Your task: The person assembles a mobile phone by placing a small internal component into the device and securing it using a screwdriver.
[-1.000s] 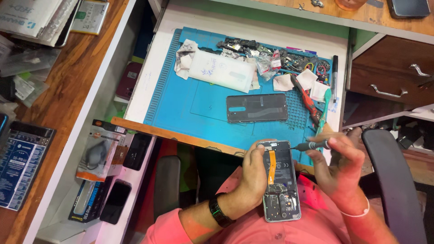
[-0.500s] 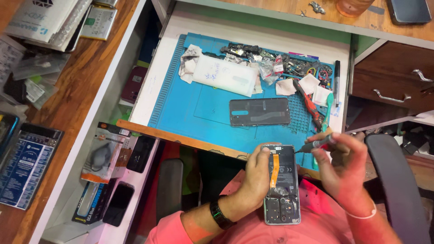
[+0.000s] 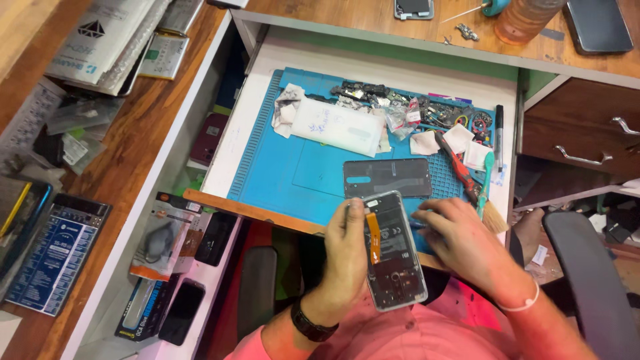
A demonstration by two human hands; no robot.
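My left hand [image 3: 343, 257], with a dark watch at the wrist, grips an opened phone [image 3: 397, 263] by its left edge. The phone's back is off, and an orange flex cable [image 3: 373, 237] runs down its inside. The phone hangs over the front edge of a blue work mat [image 3: 300, 167]. My right hand [image 3: 467, 243] lies just right of the phone, its fingers curled down on the mat over something small and dark. I cannot make out whether it grips it. A black back cover [image 3: 387, 177] lies flat on the mat just beyond the phone.
A white bag [image 3: 337, 127], a heap of small parts [image 3: 400, 100], red-handled pliers [image 3: 457, 167], a green-handled brush [image 3: 487, 193] and a black pen [image 3: 499, 127] lie on the mat. Packages and phones [image 3: 183, 310] sit at left, a chair armrest [image 3: 587, 280] at right, and a bottle [image 3: 527, 20] on the desk.
Both hands and the phone have come up to the mat's front edge. My right hand, which held a screwdriver raised beside the phone, has dropped onto the mat.
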